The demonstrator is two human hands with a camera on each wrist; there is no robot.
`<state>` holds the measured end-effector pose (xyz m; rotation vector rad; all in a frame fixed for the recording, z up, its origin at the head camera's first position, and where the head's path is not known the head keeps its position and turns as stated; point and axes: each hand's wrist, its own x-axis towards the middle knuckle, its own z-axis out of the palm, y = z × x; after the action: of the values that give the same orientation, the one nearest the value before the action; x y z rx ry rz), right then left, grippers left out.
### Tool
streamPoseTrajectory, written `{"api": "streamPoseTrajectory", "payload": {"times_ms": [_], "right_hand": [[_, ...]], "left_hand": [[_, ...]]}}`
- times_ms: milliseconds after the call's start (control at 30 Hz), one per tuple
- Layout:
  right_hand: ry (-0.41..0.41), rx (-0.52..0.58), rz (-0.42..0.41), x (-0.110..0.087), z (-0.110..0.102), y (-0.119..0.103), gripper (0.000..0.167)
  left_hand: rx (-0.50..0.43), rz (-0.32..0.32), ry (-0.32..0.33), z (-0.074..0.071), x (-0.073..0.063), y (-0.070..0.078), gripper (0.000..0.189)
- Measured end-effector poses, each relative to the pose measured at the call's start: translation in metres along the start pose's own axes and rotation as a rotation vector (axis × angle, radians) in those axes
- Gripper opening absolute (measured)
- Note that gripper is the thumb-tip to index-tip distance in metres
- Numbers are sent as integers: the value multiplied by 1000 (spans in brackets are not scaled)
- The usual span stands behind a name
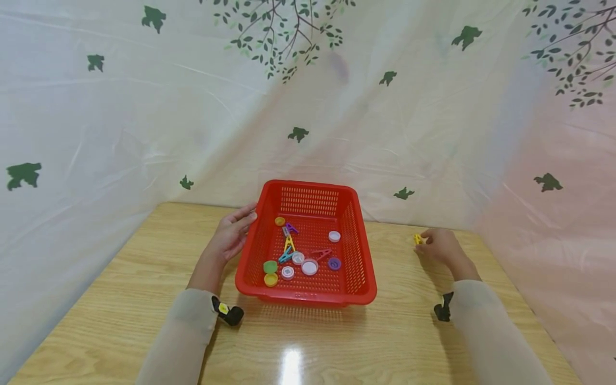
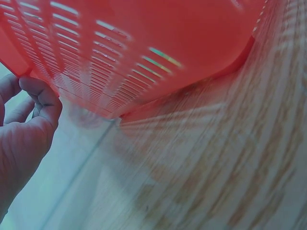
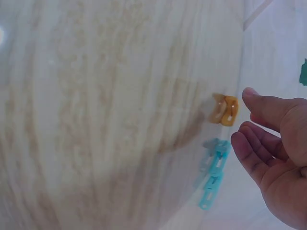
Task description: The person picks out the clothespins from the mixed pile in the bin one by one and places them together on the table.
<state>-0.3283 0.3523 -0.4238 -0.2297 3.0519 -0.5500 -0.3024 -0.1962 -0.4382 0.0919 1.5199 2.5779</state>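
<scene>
A red perforated plastic basket stands mid-table, with small clothespins and round bottle caps inside, among them a turquoise clothespin and a green cap. At its far left side my left hand pinches the rim; in the left wrist view, curled fingers meet the basket edge. To the right, my right hand reaches down to a yellow clothespin. Thumb and fingers are parted around it without visible contact in the right wrist view. Turquoise clothespins lie beside it, hidden in the head view.
The wooden table ends at the back against a pale curtain printed with leaves and branches. Black wrist cameras are strapped to both sleeves. Yellow, purple and white caps lie spread over the basket's floor.
</scene>
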Motion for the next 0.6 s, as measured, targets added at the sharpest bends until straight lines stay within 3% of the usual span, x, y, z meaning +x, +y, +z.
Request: {"api": "streamPoseTrajectory", "payload": {"times_ms": [267, 600], "right_hand": [[14, 7, -82, 3, -8, -10, 43], [7, 18, -164, 5, -18, -40, 40]], "left_hand": [[20, 3, -3, -1, -1, 0, 52], [28, -1, -10, -1, -1, 0, 53]]}}
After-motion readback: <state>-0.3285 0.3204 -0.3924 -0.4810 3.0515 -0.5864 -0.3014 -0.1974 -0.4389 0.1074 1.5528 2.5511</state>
